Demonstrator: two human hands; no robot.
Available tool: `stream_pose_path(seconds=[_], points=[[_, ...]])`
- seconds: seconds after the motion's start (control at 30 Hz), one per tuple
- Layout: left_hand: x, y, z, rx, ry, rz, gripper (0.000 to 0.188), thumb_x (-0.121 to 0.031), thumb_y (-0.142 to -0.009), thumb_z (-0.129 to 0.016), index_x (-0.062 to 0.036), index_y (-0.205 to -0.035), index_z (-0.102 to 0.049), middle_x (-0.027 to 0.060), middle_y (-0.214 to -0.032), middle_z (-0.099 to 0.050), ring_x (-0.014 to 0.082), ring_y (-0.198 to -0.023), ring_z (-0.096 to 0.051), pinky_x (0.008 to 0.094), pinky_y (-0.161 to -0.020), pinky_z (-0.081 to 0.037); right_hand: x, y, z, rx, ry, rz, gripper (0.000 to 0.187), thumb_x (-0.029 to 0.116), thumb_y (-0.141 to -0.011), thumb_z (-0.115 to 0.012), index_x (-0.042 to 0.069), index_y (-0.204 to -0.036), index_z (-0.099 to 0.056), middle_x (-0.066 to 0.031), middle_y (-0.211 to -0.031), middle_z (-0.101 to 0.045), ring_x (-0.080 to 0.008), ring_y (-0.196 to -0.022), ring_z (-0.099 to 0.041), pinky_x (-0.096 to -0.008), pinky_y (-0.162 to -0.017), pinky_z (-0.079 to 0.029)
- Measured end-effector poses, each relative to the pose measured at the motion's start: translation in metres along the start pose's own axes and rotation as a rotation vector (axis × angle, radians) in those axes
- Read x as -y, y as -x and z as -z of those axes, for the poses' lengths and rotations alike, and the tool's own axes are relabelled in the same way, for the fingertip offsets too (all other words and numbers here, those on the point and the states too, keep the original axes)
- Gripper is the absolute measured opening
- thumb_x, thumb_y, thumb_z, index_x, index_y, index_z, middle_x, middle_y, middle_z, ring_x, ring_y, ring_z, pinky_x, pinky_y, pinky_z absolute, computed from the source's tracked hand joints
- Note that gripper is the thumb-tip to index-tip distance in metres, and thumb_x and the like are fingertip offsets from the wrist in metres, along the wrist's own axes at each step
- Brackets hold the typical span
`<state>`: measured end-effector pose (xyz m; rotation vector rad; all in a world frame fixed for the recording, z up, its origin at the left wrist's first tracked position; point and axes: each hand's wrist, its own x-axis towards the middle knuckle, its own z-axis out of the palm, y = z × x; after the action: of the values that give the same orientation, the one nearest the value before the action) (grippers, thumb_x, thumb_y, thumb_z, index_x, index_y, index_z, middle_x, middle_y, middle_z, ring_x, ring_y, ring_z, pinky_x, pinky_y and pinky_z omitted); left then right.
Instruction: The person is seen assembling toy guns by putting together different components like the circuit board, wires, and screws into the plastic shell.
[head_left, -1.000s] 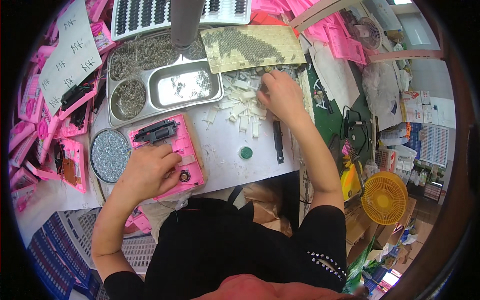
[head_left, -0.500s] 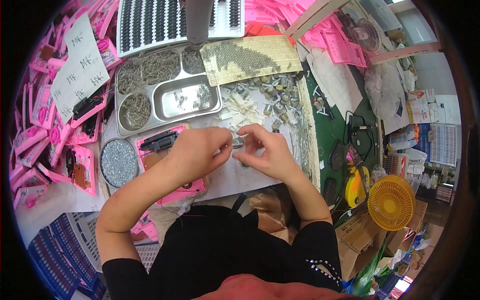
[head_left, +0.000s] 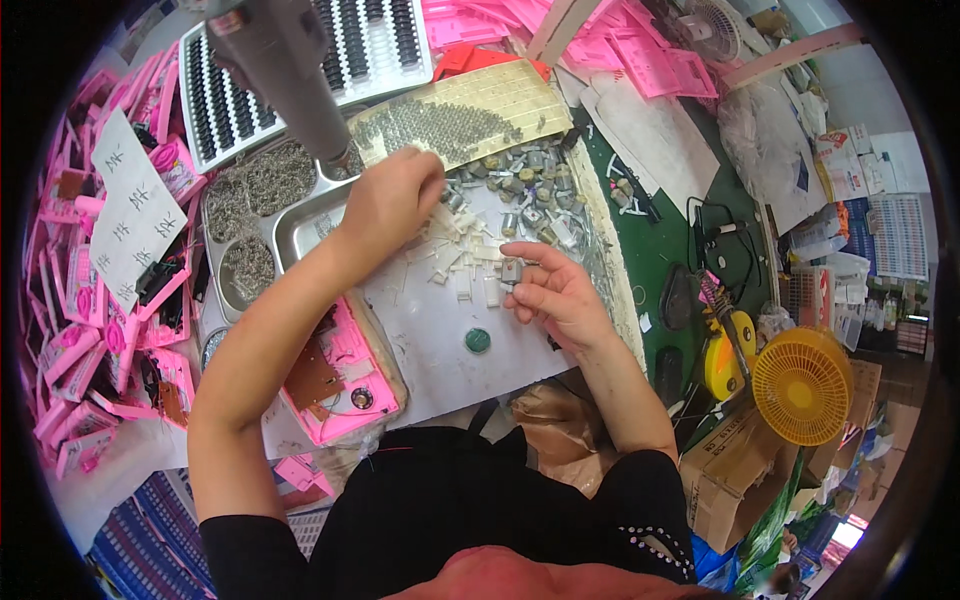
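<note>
My right hand (head_left: 562, 302) holds a small silver motor (head_left: 512, 272) between thumb and fingers, above the white work sheet. My left hand (head_left: 392, 195) reaches over the front edge of a yellowish board (head_left: 540, 95) covered with small grey metal parts (head_left: 440, 128). Its fingers are curled together, and whatever they pinch is hidden. Between the hands lies a pile of white plastic pieces (head_left: 460, 245), with many loose motors (head_left: 540, 180) behind it. A small round green container (head_left: 478, 341) rests on the sheet near my right hand.
A pink plastic housing (head_left: 345, 375) lies by my left forearm. The steel compartment tray (head_left: 285, 235) holds wiry metal parts. A grey cylindrical tool (head_left: 290, 85) hangs over the tray. Pink housings (head_left: 95, 320) crowd the left side; a yellow fan (head_left: 802, 385) stands at right.
My hands have parted. The left moved up and away to the board; the right shifted slightly right, still with the motor. The green container and pink housing show more fully.
</note>
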<state>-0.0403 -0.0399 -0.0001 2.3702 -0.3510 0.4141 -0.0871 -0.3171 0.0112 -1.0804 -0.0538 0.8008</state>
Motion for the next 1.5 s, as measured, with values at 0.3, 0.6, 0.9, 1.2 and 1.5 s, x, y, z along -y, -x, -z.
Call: stream_pose_path(seconds=[0.3,0.6,0.9,1.2,1.5], points=[[-0.012,-0.062,-0.038,-0.049,-0.057,0.03,0.008,-0.013,-0.087,-0.072,-0.0077,-0.093,-0.071,0.0131,-0.095,-0.066,0.0358,-0.087,-0.066,0.0458,-0.077,-0.053,0.002,0.005,-0.006,0.025,0.036,0.022,0.05,0.001,-0.093,-0.072,-0.001,-0.14,-0.053,-0.0021,-0.079,-0.063,-0.0118,-0.075,-0.066,-0.0229,-0.068,-0.05],[0.002,-0.095,-0.041,-0.085,-0.155,0.016,0.009,-0.014,-0.083,-0.075,-0.011,-0.092,-0.075,0.012,-0.095,-0.068,0.0353,-0.093,-0.067,0.0461,-0.082,-0.053,0.003,0.014,-0.003,0.031,0.062,0.055,0.051,0.002,-0.093,-0.073,0.0,-0.139,-0.053,-0.0041,-0.082,-0.064,-0.0128,-0.078,-0.067,-0.0233,-0.067,-0.049],[-0.017,-0.108,-0.061,0.076,-0.288,-0.193,0.012,-0.021,-0.085,-0.071,-0.0163,-0.092,-0.08,0.0073,-0.105,-0.069,0.0268,-0.108,-0.064,0.0466,-0.094,-0.047,0.002,0.009,-0.008,0.064,0.094,0.025,0.049,0.003,-0.093,-0.073,0.0,-0.138,-0.054,-0.0057,-0.086,-0.067,-0.012,-0.078,-0.065,-0.0233,-0.066,-0.049],[-0.022,-0.122,-0.086,-0.003,-0.305,0.039,0.011,-0.021,-0.087,-0.07,-0.0116,-0.085,-0.075,0.0062,-0.094,-0.066,0.0293,-0.099,-0.064,0.0504,-0.085,-0.048,0.006,0.022,-0.007,0.015,0.156,0.076,0.047,0.003,-0.093,-0.071,0.004,-0.138,-0.056,-0.0017,-0.079,-0.063,-0.0098,-0.074,-0.061,-0.0221,-0.067,-0.047],[-0.079,-0.048,-0.014,-0.098,0.134,-0.223,0.012,-0.014,-0.095,-0.069,-0.0034,-0.097,-0.064,0.0129,-0.084,-0.068,0.0326,-0.076,-0.066,0.0383,-0.067,-0.052,-0.029,0.039,-0.01,0.011,1.17,0.152,0.042,0.01,-0.088,-0.07,0.008,-0.13,-0.063,-0.0065,-0.074,-0.06,-0.0202,-0.063,-0.059,-0.0328,-0.063,-0.049]])
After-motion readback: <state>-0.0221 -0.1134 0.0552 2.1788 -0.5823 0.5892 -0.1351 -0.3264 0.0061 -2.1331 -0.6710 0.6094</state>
